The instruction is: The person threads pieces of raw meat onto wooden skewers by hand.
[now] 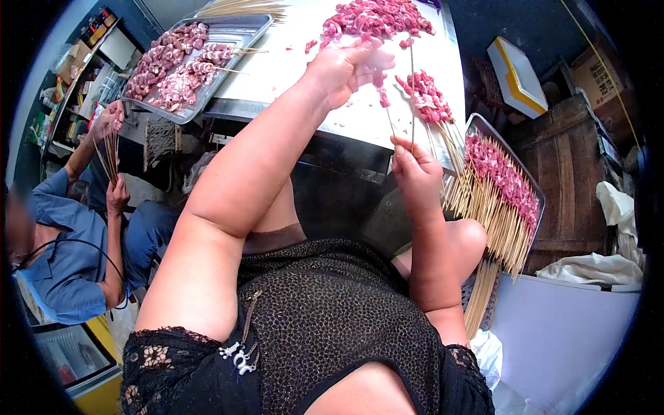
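Note:
My left hand (349, 66) is over the white table, its fingers bent around pieces of raw meat (379, 79) at the top of a thin skewer; bright light washes out the fingertips. Lower down, my right hand (417, 169) pinches the lower ends of bamboo skewers (413, 104), one leaning toward my left hand and one standing almost straight up. A heap of cut raw meat (377, 17) lies just beyond my left hand. Beside my right hand, several loaded skewers (430, 97) rest at the table's edge.
A metal tray (536, 242) of meat skewers stands at the right. Another metal tray (242, 34) with threaded meat is at the left, near loose bamboo sticks (242, 8). A co-worker in a blue shirt (76, 245) sits left, holding a bunch of sticks (109, 155).

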Demonstrator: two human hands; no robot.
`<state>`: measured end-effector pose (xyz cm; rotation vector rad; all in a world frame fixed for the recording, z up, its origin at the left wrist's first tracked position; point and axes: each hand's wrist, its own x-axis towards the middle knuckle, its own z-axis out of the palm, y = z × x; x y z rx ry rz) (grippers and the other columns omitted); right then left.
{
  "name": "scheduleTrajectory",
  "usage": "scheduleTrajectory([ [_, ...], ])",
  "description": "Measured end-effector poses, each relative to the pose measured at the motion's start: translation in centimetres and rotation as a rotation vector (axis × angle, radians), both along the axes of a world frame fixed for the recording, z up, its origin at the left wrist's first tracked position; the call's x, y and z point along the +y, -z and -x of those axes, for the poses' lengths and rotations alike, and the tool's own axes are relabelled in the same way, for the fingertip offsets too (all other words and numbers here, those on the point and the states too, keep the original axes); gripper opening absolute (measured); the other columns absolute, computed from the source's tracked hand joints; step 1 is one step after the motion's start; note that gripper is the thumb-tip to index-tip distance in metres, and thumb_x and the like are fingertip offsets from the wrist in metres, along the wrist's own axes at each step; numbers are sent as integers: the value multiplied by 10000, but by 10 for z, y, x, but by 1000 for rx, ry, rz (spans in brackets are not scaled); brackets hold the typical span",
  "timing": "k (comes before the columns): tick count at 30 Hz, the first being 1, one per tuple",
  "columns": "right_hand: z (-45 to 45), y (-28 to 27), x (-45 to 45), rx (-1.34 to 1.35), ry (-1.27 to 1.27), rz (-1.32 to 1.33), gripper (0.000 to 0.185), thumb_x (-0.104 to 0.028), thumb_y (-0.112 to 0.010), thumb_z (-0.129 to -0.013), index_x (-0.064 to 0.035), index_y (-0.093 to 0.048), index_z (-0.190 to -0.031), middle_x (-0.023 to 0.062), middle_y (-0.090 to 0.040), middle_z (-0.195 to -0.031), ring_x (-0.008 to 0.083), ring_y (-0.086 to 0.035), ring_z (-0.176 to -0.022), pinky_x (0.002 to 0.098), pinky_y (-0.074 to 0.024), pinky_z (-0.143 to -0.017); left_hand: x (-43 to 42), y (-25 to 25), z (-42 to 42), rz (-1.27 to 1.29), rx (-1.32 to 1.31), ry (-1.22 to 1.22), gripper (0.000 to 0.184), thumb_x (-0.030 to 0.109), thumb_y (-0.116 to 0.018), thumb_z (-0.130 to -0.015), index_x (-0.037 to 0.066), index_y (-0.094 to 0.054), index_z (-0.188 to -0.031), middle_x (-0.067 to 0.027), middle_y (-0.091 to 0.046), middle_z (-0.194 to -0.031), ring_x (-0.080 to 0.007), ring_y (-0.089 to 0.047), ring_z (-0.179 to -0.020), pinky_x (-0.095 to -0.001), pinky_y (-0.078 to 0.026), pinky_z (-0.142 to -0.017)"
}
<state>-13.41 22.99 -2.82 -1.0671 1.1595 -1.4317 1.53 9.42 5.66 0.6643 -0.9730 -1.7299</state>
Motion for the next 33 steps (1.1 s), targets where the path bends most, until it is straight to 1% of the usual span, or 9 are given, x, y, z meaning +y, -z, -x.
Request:
scheduleTrajectory([
  [5, 2, -11, 1, -163, -57, -94, 250, -101, -535, -880, 45, -583, -1076, -20, -508, -632, 29, -378, -463, 164, -290, -420, 0, 6, 3, 61, -37, 55, 197, 124, -439, -939, -7, -488, -1078, -188, -608, -1033, -290, -604, -993, -415, -517, -860],
  [7, 5, -18, 3, -376, -156, -191, 259, -109, -533, -876, 37, -561, -1088, -12, -490, -610, 33, -339, -402, 167, -253, -356, -1, 7, 5, 70, -39, 73, 203, 126, -439, -940, -10, -487, -1082, -183, -610, -1029, -286, -603, -993, -407, -513, -868],
  [14, 6, -16, -5, -626, -238, -183, 269, -105, -528, -879, 26, -522, -1114, -5, -471, -601, 39, -326, -378, 177, -237, -315, 0, 11, 11, 104, -114, 121, 231, 141, -409, -954, -8, -493, -1109, -177, -613, -1046, -272, -605, -989, -361, -505, -857],
  [16, 4, -13, -7, -604, -228, -176, 269, -116, -524, -889, 22, -530, -1120, -6, -488, -612, 32, -331, -392, 177, -245, -329, -6, 12, 10, 108, -145, 92, 238, 136, -402, -954, -14, -492, -1115, -179, -608, -1052, -268, -602, -987, -373, -507, -859],
  [18, 0, -9, -11, -231, -81, -103, 284, -139, -515, -905, 22, -534, -1138, -10, -520, -642, 22, -347, -418, 170, -263, -358, -10, 11, 9, 74, -102, 36, 251, 141, -388, -958, -17, -483, -1129, -185, -603, -1056, -269, -598, -990, -384, -511, -854],
  [19, -1, -5, -10, -127, -41, -29, 279, -135, -524, -907, 16, -561, -1138, -16, -547, -668, 13, -381, -461, 155, -294, -411, -13, 10, 8, 36, -65, -19, 264, 145, -373, -962, -19, -475, -1143, -191, -598, -1060, -270, -595, -993, -395, -514, -848],
  [22, -4, 3, -7, 69, 46, 35, 255, -104, -534, -898, 7, -588, -1121, -24, -545, -665, 12, -411, -501, 150, -319, -456, -17, 5, 1, 56, 17, -68, 270, 156, -342, -970, -18, -465, -1137, -201, -596, -1050, -276, -596, -992, -416, -525, -826],
  [27, -4, -8, 1, 149, 55, 53, 244, -90, -540, -891, 2, -603, -1107, -32, -534, -655, 15, -420, -532, 156, -330, -485, -14, 1, 0, 62, 81, -44, 258, 151, -327, -972, -16, -469, -1108, -208, -601, -1028, -287, -604, -975, -410, -534, -812],
  [33, -5, -16, 2, 38, 34, 17, 236, -103, -537, -893, 6, -611, -1089, -33, -532, -651, 16, -418, -530, 156, -326, -487, -13, 5, 6, 20, 122, 14, 249, 169, -336, -972, -14, -473, -1071, -201, -608, -1003, -272, -614, -951, -416, -529, -827],
])
